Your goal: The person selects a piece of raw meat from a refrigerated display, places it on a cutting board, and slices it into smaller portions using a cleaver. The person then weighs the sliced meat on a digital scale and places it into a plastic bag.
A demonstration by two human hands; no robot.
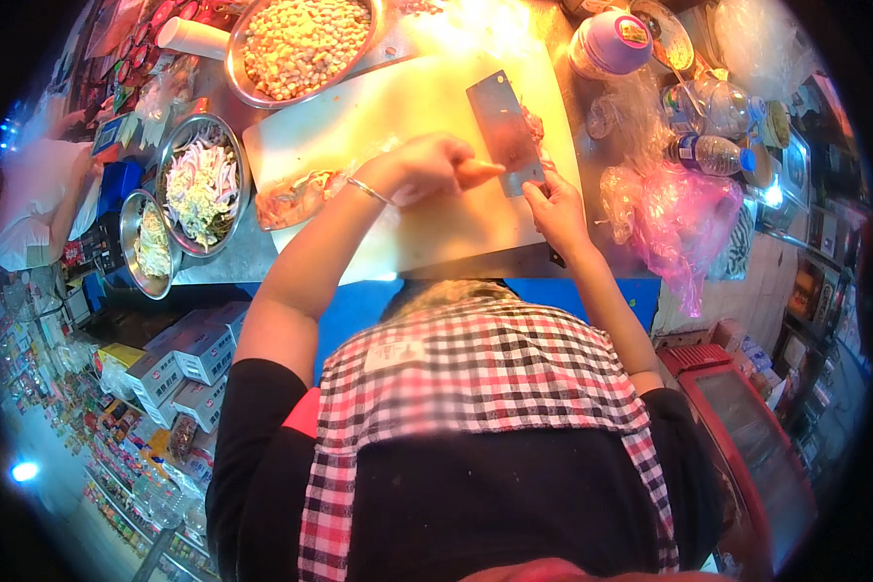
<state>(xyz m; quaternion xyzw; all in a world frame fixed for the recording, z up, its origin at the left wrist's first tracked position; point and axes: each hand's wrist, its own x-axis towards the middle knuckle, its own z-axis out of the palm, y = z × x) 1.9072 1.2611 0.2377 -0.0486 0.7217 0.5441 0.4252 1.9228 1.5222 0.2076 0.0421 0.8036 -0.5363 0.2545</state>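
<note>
My right hand (558,214) grips the handle end of a cleaver (505,131), its broad metal blade tilted over the right part of a large white cutting board (407,247). Just past the blade's right edge, pieces of raw meat (532,124) show, partly hidden by it. My left hand (436,169) hovers over the board's middle. One of its fingers points at the blade's face; whether it touches is unclear. Its other fingers are curled and partly hidden. Beside my left forearm lies a larger piece of raw meat (294,200) at the board's left edge.
A metal bowl of corn-like kernels (302,47) stands behind the board. Left are a bowl of sliced onion and minced garlic (202,182) and a smaller metal bowl (153,244). Plastic bottles (712,154), a purple-lidded container (611,44) and a pink plastic bag (687,207) crowd the right.
</note>
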